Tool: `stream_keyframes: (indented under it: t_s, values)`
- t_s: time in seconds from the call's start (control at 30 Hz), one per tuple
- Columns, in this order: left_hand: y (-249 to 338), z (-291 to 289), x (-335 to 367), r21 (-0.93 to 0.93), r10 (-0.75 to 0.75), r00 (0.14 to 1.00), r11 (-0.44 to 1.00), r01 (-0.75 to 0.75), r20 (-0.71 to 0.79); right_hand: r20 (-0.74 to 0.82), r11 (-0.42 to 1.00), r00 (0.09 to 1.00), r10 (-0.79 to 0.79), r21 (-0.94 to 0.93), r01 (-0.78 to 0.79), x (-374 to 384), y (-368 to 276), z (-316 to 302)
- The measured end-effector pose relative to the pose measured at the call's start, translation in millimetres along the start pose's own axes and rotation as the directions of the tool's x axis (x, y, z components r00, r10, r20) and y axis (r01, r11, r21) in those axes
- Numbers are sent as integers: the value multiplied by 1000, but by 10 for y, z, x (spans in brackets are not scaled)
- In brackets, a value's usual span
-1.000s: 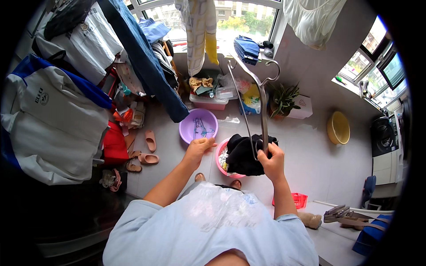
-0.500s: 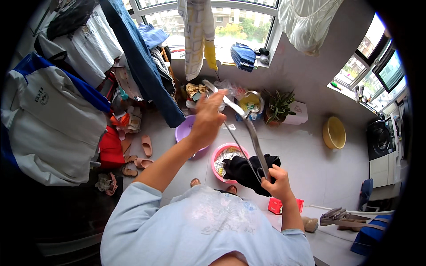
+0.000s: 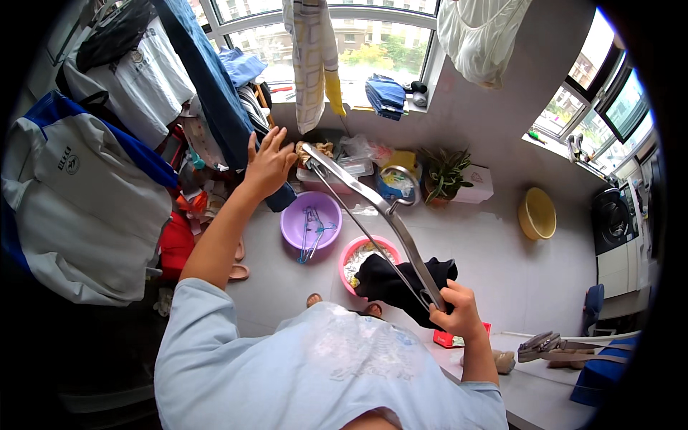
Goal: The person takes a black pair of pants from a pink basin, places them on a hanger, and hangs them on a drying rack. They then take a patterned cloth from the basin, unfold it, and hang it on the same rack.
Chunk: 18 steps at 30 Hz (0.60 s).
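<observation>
In my right hand point(image 3: 459, 309) is one end of a wide grey clothes hanger point(image 3: 367, 195), slanting away to the upper left, its hook partway along. A black garment point(image 3: 405, 288) hangs at the hanger's right end, beside my fingers. My left hand point(image 3: 269, 168) is raised with fingers spread, holding nothing, just left of the hanger's far end and in front of hanging blue jeans point(image 3: 211, 82). Below the garment stands a pink basin point(image 3: 343, 266), partly hidden by it. A purple basin point(image 3: 290, 228) on the floor holds several blue hangers point(image 3: 309, 233).
Hanging clothes crowd the left, including a white-and-blue jacket point(image 3: 86, 208). A patterned garment point(image 3: 309, 64) and a white top point(image 3: 481, 39) hang near the window. A potted plant point(image 3: 443, 172) and yellow basin point(image 3: 537, 213) stand farther off. Slippers point(image 3: 238, 272) lie at left.
My left hand has moved left, away from the hanger, with its fingers spreading. The hanger's far end has shifted slightly left and down; my right hand still grips its near end.
</observation>
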<state>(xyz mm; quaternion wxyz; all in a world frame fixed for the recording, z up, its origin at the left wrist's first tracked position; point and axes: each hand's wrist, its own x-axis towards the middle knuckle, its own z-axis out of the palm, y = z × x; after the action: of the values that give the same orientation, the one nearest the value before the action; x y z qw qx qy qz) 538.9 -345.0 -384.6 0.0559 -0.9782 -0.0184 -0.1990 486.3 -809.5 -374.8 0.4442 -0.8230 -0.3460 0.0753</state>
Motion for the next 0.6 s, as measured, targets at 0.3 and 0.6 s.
stream_keyframes:
  t_s: [0.3,0.6]
  values:
    - [620,-760,28,-527,433,901,760,-381,-27,107,993,990,-90,-65,97,318,-59,-108]
    - [330,-1108,-488,-794,336,836,580,180,435,92,995,996,10,95,-18,617,113,-298]
